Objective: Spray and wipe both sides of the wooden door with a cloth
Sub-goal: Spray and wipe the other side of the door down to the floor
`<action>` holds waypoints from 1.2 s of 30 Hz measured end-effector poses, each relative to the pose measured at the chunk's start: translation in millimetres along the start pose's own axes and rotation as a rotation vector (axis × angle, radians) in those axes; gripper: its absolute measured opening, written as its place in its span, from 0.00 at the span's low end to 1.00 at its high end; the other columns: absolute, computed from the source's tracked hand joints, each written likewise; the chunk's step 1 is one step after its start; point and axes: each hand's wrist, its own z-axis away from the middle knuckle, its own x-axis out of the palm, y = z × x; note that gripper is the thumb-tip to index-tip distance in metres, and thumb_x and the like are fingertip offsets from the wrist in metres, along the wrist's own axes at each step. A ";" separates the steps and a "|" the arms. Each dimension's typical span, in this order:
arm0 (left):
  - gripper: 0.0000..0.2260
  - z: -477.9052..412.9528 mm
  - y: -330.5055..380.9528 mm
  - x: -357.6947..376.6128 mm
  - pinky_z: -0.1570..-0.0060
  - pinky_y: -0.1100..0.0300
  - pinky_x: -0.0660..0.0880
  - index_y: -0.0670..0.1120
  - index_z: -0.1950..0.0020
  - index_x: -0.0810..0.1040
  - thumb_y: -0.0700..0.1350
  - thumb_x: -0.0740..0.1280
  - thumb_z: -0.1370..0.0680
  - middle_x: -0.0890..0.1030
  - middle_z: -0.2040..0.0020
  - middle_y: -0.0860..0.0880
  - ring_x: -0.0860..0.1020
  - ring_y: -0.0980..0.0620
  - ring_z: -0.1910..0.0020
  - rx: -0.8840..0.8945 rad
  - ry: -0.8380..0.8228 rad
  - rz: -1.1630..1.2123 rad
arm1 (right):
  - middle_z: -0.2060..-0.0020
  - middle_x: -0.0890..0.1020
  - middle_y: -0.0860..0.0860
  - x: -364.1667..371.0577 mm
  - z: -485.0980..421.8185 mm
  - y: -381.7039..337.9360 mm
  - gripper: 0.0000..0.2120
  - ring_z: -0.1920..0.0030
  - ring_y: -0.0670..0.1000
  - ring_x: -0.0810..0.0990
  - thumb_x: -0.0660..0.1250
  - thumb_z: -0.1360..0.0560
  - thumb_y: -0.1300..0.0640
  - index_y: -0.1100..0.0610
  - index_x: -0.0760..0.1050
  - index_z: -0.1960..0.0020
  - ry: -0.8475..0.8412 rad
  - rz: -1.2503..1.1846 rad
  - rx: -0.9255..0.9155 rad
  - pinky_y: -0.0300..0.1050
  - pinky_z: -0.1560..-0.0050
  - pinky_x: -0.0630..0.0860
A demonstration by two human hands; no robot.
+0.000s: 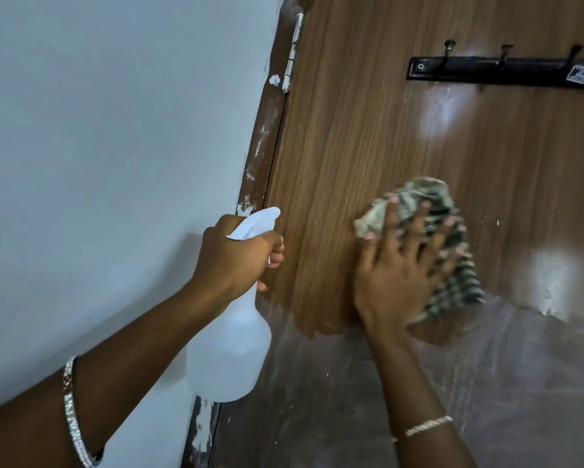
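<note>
The brown wooden door (368, 136) fills the right half of the view, its upper part clean and its lower part dull and dusty. My right hand (402, 268) presses a checked grey-and-white cloth (452, 251) flat against the door with spread, straight fingers. My left hand (236, 255) grips the neck of a white spray bottle (230, 352) near the door's hinge edge, its nozzle pointing toward the door.
A pale blue wall (108, 146) lies left of the paint-flecked door frame (267, 146). A white hinge (292, 52) sits near the top. A black hook rail (507, 70) with three hooks is fixed on the door at upper right.
</note>
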 end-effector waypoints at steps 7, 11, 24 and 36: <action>0.03 6.3 3.9 15.7 0.73 0.60 0.78 0.46 0.55 0.83 0.43 0.70 0.23 0.86 0.62 0.47 0.85 0.52 0.65 0.023 0.074 0.079 | 0.16 0.46 0.55 32.1 -3.1 -92.0 0.34 0.17 0.63 0.41 0.45 0.19 0.39 0.47 0.50 0.15 -0.189 0.044 -0.720 0.69 0.21 0.41; 0.02 10.2 -0.8 19.5 0.75 0.63 0.76 0.48 0.55 0.83 0.43 0.70 0.23 0.85 0.64 0.51 0.84 0.56 0.66 0.016 0.075 0.107 | 0.16 0.52 0.50 20.0 -22.3 -41.0 0.29 0.16 0.57 0.45 0.53 0.16 0.40 0.43 0.56 0.17 -0.173 -0.038 -0.729 0.63 0.19 0.41; 0.04 30.9 -8.8 26.9 0.74 0.63 0.77 0.45 0.54 0.83 0.44 0.70 0.22 0.85 0.61 0.47 0.85 0.50 0.61 -0.016 0.015 0.134 | 0.16 0.51 0.49 -16.6 -39.8 50.9 0.27 0.17 0.62 0.43 0.49 0.14 0.39 0.39 0.50 0.16 -0.007 0.034 -0.143 0.75 0.23 0.44; 0.05 46.1 -5.9 63.4 0.71 0.59 0.79 0.46 0.56 0.84 0.45 0.70 0.23 0.86 0.62 0.48 0.85 0.56 0.63 -0.067 0.003 0.167 | 0.16 0.53 0.48 -31.3 -64.4 94.9 0.29 0.16 0.57 0.46 0.51 0.16 0.36 0.40 0.52 0.17 -0.067 0.083 -0.542 0.66 0.20 0.39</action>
